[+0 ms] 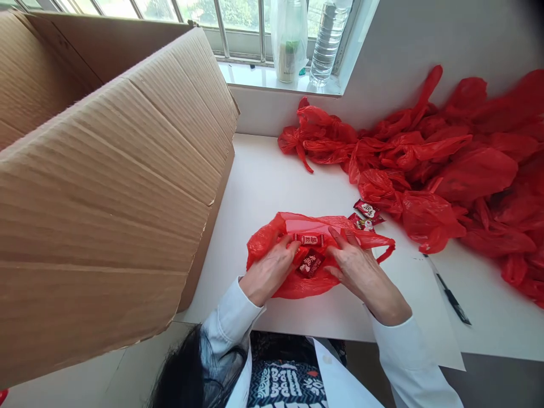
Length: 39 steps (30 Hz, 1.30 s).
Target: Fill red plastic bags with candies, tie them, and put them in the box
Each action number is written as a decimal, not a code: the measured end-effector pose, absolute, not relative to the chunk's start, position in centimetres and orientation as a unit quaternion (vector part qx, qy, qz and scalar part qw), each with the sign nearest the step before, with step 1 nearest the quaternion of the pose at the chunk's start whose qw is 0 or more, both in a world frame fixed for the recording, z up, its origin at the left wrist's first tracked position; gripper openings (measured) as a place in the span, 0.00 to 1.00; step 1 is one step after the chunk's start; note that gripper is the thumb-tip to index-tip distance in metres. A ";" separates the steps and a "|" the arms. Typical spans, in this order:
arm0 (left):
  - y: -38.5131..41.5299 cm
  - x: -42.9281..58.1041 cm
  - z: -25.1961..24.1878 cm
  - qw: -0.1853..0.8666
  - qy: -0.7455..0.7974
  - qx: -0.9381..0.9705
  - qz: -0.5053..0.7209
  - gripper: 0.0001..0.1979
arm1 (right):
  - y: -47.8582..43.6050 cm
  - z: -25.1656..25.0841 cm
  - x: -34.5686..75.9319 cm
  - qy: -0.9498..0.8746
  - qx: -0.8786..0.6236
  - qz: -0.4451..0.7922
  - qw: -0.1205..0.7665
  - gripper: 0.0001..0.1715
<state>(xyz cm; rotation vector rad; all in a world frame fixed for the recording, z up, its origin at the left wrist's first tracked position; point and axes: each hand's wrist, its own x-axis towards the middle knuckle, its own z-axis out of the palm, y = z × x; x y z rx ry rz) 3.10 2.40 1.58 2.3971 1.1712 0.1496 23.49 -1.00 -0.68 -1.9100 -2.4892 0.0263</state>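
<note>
A red plastic bag (pixel 293 288) lies spread on the white table with its mouth open towards me. Inside it are a narrow red wrapped snack (pixel 309 239) and a darker red snack packet (pixel 310 263). My left hand (pixel 274 266) is in the left side of the bag, fingers apart and bent, their tips close to the packets. On the right side, my right hand (pixel 355 266) reaches in with its fingers spread, partly against the thin plastic. Just behind the bag, two more small red packets (pixel 368 210) lie on the table.
A large open cardboard box (pixel 127 215) takes up the left. Crumpled red plastic bags (pixel 459 164) are heaped along the wall at right. A black-handled knife (pixel 454 303) lies beside a white paper sheet (pixel 429 317). A water bottle (pixel 328 45) stands on the windowsill.
</note>
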 end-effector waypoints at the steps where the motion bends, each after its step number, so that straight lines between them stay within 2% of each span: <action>1: 2.4 3.4 1.3 0.233 0.421 0.875 0.053 0.14 | -1.1 -0.8 23.5 -0.793 -0.609 0.012 0.004 0.18; 3: 2.4 3.8 0.8 0.236 0.408 0.880 0.046 0.11 | -1.3 -1.0 23.4 -0.797 -0.604 0.026 0.012 0.27; 6: 2.4 3.6 0.8 0.238 0.390 0.889 0.039 0.12 | -1.4 -1.0 23.5 -0.808 -0.587 0.035 0.017 0.30; 9: 1.9 2.7 1.6 0.219 0.406 0.886 0.044 0.19 | -1.5 -0.9 23.7 -0.804 -0.594 0.023 0.017 0.34; 11: 1.2 1.7 2.2 0.197 0.440 0.875 0.047 0.25 | -1.7 -0.5 24.0 -0.798 -0.601 0.023 0.027 0.33; 15: -0.9 -0.6 3.9 0.125 0.482 0.867 0.028 0.30 | -3.0 1.9 24.8 -0.805 -0.582 0.084 0.078 0.25; 18: -2.7 -2.2 5.8 0.083 0.414 0.901 0.096 0.28 | -4.8 5.1 25.9 -0.836 -0.514 0.154 0.118 0.22; 20: -3.7 -2.9 6.8 0.066 0.366 0.916 0.153 0.23 | -6.0 7.2 26.8 -0.853 -0.467 0.187 0.138 0.22; 22: -4.1 -3.0 7.2 0.032 0.359 0.914 0.184 0.18 | -6.7 8.5 27.7 -0.846 -0.478 0.152 0.181 0.21; 24: -4.0 -2.7 6.8 -0.028 0.396 0.898 0.192 0.14 | -6.6 8.5 28.4 -0.795 -0.561 0.060 0.223 0.21; 26: -3.5 -2.1 5.7 -0.089 0.443 0.874 0.180 0.11 | -5.9 7.3 28.9 -0.720 -0.655 0.005 0.229 0.31; 28: -2.9 -1.4 4.4 -0.117 0.491 0.853 0.135 0.13 | -5.0 5.4 29.3 -0.669 -0.710 0.040 0.216 0.40; 29: -2.6 -1.1 3.9 -0.119 0.515 0.842 0.109 0.16 | -4.7 4.5 29.4 -0.659 -0.717 0.087 0.211 0.40; 31: -2.3 -0.8 3.0 -0.104 0.562 0.819 0.058 0.19 | -4.4 3.5 29.6 -0.651 -0.706 0.193 0.202 0.32; 33: -2.0 -0.8 2.6 -0.077 0.596 0.799 0.018 0.14 | -4.7 3.7 29.6 -0.641 -0.684 0.273 0.219 0.23; 35: -1.9 -1.1 2.6 -0.035 0.610 0.792 0.004 0.07 | -5.1 5.1 29.4 -0.625 -0.665 0.305 0.273 0.18; 39: -1.5 -2.0 4.1 0.131 0.577 0.799 0.110 0.07 | -5.0 9.3 28.1 -0.580 -0.627 0.351 0.384 0.13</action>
